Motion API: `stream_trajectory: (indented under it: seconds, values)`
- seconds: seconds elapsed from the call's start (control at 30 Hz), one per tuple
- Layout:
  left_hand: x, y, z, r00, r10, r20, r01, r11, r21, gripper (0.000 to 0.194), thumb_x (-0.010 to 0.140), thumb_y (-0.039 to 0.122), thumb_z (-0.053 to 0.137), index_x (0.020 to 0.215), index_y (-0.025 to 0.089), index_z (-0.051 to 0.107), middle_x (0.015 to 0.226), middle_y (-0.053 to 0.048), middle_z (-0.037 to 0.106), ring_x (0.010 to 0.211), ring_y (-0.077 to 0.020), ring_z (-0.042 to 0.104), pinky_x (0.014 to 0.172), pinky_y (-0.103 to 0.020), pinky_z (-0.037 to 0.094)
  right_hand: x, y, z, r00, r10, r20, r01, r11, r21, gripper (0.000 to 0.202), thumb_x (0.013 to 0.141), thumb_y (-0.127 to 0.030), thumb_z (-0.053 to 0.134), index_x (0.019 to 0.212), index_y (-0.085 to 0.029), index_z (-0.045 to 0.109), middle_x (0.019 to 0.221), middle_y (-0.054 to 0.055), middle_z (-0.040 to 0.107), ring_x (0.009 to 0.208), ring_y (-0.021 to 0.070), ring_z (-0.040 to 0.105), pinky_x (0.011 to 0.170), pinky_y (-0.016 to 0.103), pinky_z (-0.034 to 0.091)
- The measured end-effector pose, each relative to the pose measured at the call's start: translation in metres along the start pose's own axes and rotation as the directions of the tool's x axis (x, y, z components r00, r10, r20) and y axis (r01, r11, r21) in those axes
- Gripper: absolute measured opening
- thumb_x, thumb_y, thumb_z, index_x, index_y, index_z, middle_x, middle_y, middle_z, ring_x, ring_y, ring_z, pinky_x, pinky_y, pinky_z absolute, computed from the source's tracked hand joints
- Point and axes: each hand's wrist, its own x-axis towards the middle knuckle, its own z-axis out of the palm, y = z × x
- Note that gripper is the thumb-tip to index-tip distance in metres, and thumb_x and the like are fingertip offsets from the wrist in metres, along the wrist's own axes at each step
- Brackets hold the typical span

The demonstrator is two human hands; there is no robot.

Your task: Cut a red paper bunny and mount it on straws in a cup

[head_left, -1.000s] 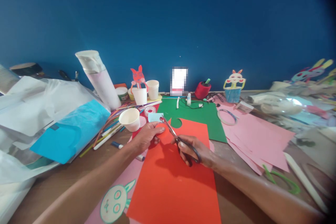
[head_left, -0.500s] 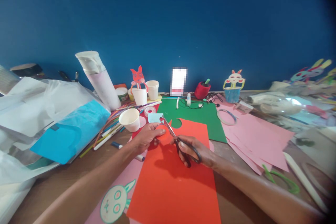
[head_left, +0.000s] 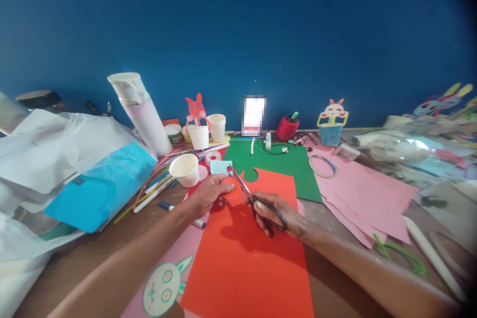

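My left hand (head_left: 215,193) pinches the upper left edge of a large orange-red sheet (head_left: 253,263). Wrapped round the black handles of a pair of scissors (head_left: 242,181) is my right hand (head_left: 274,211). The blades point up and to the left, close beside my left fingertips, at the sheet's top edge. A rounded notch shows in that edge, right of the blades. Part of the sheet under my left fingers is hidden.
A green sheet (head_left: 276,161) lies behind. Left are a white paper cup (head_left: 185,170), pens (head_left: 152,194) and a blue packet (head_left: 100,186). Pink sheets (head_left: 365,191) and a tape ring (head_left: 322,166) lie right. A rabbit cutout (head_left: 162,288) is in front.
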Motion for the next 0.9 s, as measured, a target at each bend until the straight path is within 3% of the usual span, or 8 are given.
stream_trajectory:
  seconds: [0.6,0.8,0.9]
  values:
    - [-0.0021,0.0034,0.0031,1.0,0.021,-0.023,-0.022,0.999,-0.029,0.014,0.068,0.024,0.062,0.068,0.015,0.051,0.051,0.006,0.047,0.036,-0.0028,0.037,0.033,-0.014,0.026,-0.0007,-0.0069,0.0015,0.999,0.018,-0.03,-0.019,0.999,-0.027,0.04,0.08,-0.055,0.045,0.082,-0.015,0.047,0.048,-0.006,0.048,0.036,0.0054,0.044,0.038,0.017,0.033]
    - [-0.0045,0.0076,0.0078,0.998,0.036,0.042,-0.035,0.999,-0.007,0.014,0.071,0.026,0.058,0.071,0.014,0.051,0.058,-0.002,0.059,0.046,-0.0098,0.054,0.038,-0.016,0.038,-0.001,-0.008,0.0017,0.999,0.027,-0.028,-0.028,0.999,-0.034,0.043,0.08,-0.057,0.044,0.087,-0.015,0.049,0.048,-0.006,0.047,0.036,0.0061,0.045,0.038,0.017,0.034]
    - [-0.0038,0.0075,0.0071,0.999,0.035,0.012,-0.034,0.999,-0.023,0.017,0.07,0.029,0.06,0.074,0.015,0.052,0.06,-0.001,0.059,0.049,-0.0117,0.057,0.039,-0.018,0.042,-0.0011,-0.0068,0.0014,0.999,0.022,-0.031,-0.023,0.999,-0.04,0.042,0.08,-0.056,0.043,0.087,-0.015,0.049,0.048,-0.006,0.047,0.036,0.0059,0.045,0.037,0.016,0.034]
